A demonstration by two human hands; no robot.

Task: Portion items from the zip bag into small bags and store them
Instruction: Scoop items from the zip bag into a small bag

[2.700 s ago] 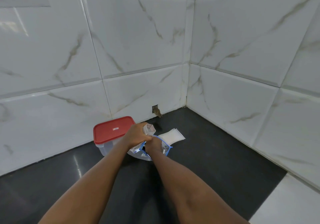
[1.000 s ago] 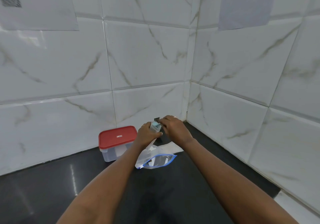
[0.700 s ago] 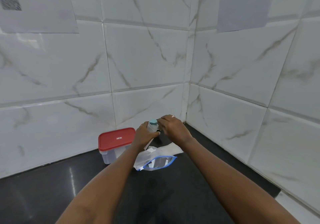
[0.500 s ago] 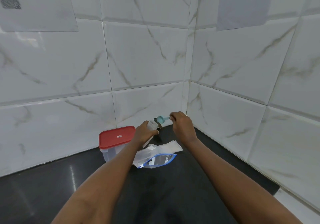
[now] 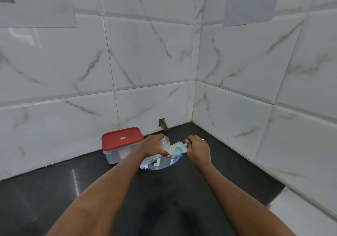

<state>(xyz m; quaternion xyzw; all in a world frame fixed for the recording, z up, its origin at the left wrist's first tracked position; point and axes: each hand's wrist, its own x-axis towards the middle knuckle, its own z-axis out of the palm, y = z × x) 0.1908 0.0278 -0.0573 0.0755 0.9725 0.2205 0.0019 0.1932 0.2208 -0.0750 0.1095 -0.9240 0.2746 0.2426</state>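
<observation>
a: what sits around the hands?

b: a box [image 5: 118, 155] of clear plastic with a red lid [image 5: 122, 138], round-cornered, stands at the back edge of the counter [image 5: 54, 190], against the wall and just beside the left hand [image 5: 154, 147]. a flat white pile [image 5: 177, 143], sheets or bags, i cannot tell which, lies behind the hands toward the counter's back corner.

a: anything in the way?

b: the left forearm crosses in front of the box's right end. behind the hands a small ragged hole [image 5: 162, 123] breaks the wall just above the counter's back edge.

a: and the grips?

b: the left hand's fingers curl round a small bag [image 5: 165, 141] of thin clear film, held just above the zip bag [image 5: 164, 162]. the right hand [image 5: 197, 150] pinches the thin handle of a pale teal scoop [image 5: 178, 150], its bowl low and turned toward the left hand.

a: where is the zip bag?

b: on the counter between and below the hands, just right of the box, near the back corner. it is clear and crumpled, with a blue strip along its mouth. what is inside is too small to tell.

a: room to move?

b: the counter is dark and glossy. it runs open to the left along the back edge and on the near side under the forearms. glossy white veined tiles [image 5: 145, 53] close in behind and on the right, and the counter's near right corner meets a white surface.
</observation>
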